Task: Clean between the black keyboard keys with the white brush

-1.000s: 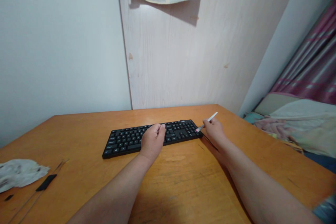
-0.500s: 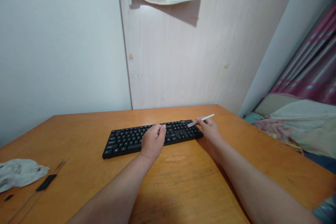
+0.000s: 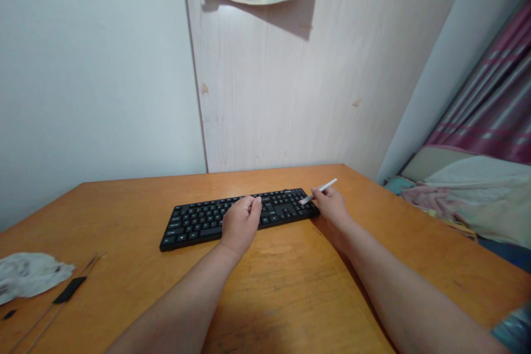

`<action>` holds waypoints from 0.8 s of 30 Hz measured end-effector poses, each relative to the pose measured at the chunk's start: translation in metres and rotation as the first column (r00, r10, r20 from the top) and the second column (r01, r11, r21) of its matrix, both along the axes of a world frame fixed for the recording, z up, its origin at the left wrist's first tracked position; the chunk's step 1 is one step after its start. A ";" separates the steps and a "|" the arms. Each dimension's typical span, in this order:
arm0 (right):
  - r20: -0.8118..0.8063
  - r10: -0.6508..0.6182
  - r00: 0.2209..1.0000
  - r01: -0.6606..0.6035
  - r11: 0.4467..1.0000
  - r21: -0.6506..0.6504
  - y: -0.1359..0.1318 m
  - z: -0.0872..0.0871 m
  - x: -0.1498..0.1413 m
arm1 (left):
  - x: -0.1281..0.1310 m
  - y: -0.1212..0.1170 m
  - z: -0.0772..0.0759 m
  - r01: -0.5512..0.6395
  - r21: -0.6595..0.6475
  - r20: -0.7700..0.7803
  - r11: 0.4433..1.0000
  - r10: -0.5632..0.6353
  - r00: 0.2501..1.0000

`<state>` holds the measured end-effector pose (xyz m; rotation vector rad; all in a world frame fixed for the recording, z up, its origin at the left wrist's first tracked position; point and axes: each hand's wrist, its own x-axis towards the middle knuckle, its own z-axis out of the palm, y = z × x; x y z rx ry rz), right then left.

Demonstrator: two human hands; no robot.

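The right hand (image 3: 332, 207) is pinching a slim white tool (image 3: 330, 183), its tip at the number pad of the black keyboard (image 3: 191, 225), which is lying across the desk (image 3: 290, 287); tip work on keys is apparently under way, calling for a light, low touch. The left hand (image 3: 241, 221) is curling over the middle keys (clamping anything? cannot tell). Bare wood is stretching nearest the viewer.

Home bedroom; striped curtain (image 3: 493, 99); wooden desk (image 3: 269, 287); apparently rumpled bedding (image 3: 477, 193).
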<state>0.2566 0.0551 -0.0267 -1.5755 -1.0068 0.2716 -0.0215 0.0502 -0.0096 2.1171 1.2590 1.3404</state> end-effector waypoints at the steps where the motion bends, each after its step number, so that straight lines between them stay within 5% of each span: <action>1: 0.018 -0.018 1.000 0.018 1.000 -0.008 0.000 0.000 0.003 | 0.000 0.000 0.000 0.002 0.001 0.001 1.000 -0.002 1.000; 13: 0.047 -0.162 0.986 0.160 0.986 0.038 -0.012 0.014 0.017 | 0.001 0.001 0.000 0.017 0.008 0.012 1.000 -0.017 1.000; 24: -0.182 0.208 0.961 -0.187 0.974 0.128 0.003 -0.001 -0.029 | 0.001 0.000 0.000 -0.006 -0.001 -0.011 1.000 0.006 1.000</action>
